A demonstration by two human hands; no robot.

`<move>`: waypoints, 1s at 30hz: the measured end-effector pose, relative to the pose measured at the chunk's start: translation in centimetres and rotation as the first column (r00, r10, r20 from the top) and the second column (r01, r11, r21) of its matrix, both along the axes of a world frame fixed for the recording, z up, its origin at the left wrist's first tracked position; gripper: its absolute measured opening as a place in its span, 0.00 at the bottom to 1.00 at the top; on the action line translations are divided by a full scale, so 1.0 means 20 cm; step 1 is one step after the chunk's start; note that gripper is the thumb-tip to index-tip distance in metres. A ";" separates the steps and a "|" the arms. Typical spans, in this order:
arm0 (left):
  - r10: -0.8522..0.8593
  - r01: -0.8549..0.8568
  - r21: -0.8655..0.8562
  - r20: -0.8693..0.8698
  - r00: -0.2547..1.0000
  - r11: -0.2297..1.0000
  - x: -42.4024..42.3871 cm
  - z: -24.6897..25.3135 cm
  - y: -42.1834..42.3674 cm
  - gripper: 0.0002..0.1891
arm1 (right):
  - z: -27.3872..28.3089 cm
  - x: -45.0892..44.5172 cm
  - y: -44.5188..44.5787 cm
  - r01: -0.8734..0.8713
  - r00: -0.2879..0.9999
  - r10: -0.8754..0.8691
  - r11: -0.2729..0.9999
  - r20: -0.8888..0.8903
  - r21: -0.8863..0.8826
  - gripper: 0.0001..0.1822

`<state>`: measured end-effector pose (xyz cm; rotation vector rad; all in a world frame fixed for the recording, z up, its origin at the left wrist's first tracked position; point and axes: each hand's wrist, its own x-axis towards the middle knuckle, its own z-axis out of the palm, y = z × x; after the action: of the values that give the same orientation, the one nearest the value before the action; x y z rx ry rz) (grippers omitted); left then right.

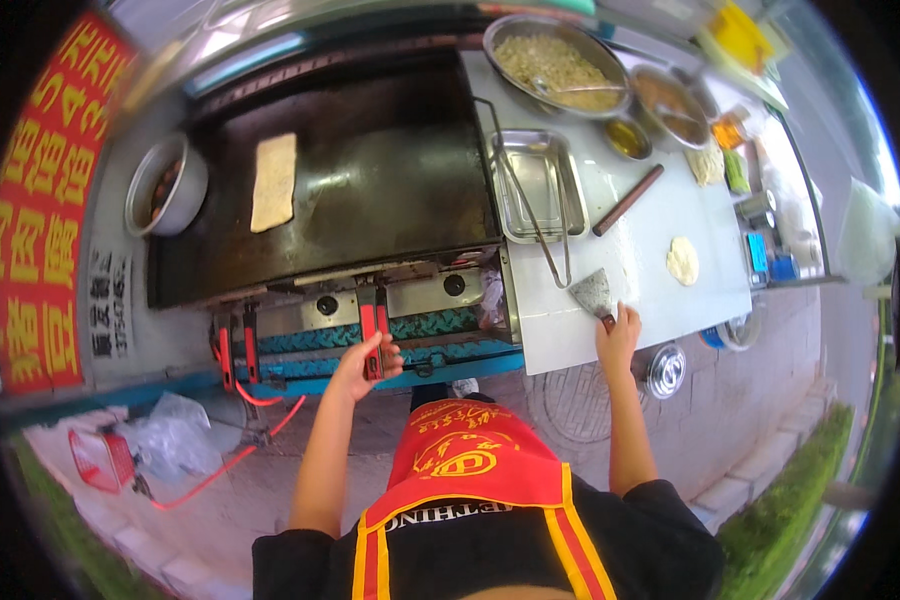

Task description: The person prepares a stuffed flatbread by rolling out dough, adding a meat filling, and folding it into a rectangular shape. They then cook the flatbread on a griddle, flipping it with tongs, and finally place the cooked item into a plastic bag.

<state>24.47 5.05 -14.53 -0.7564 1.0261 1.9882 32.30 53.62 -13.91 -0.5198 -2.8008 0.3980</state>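
Note:
My left hand (361, 369) is curled around a red-and-black handle (371, 315) at the front of the black griddle (390, 172). A flat rectangular piece of dough (274, 184) lies on the left part of the griddle. In my right hand (619, 337) is a metal scraper (592, 292) with a dark handle, its blade over the white worktop (555, 330). Beyond the scraper lie a wooden rolling pin (628, 200) and, further right, a round piece of dough (682, 261). Metal tongs (529, 206) rest across a rectangular steel tray (544, 180).
A large bowl of chopped filling (562, 64), a second bowl (667, 105) and a small bowl of yellow liquid (628, 140) stand at the back. A metal pot (166, 184) sits left of the griddle. Two similar handles (238, 349) hang at the front left. A lidded pot (666, 371) is below the worktop.

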 end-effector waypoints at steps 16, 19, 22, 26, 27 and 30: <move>0.034 -0.034 0.009 -0.063 0.997 0.999 0.41 0.01 0.01 0.15 | 0.39 -0.40 -0.19 -0.268 0.957 0.286 0.938 0.056 -0.219 0.33; 0.036 -0.036 -0.013 -0.019 0.999 0.999 0.72 0.06 0.01 0.15 | 0.70 0.02 -0.31 -0.047 0.956 0.269 0.538 0.119 -0.842 0.22; 0.019 -0.019 -0.022 0.010 1.000 1.000 1.07 0.10 0.01 0.14 | 0.79 0.37 -0.41 -0.018 0.926 0.374 0.196 0.058 -0.980 0.24; 0.009 -0.009 -0.016 0.021 1.000 1.000 1.46 0.15 0.00 0.17 | 0.71 0.72 -0.57 0.117 0.885 0.447 0.057 0.130 -0.991 0.22; 0.016 -0.016 -0.003 0.031 0.999 1.000 1.54 0.15 -0.01 0.16 | 0.70 0.78 -0.63 0.140 0.879 0.448 0.082 0.161 -0.987 0.21; 0.026 -0.027 0.022 0.039 0.999 0.999 1.70 0.14 -0.02 0.14 | 0.61 0.92 -0.75 0.165 0.856 0.491 0.039 0.163 -0.986 0.22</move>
<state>58.53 4.58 -11.77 -0.7971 0.9742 1.9971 50.68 38.71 -1.68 -0.5003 -2.3797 2.8024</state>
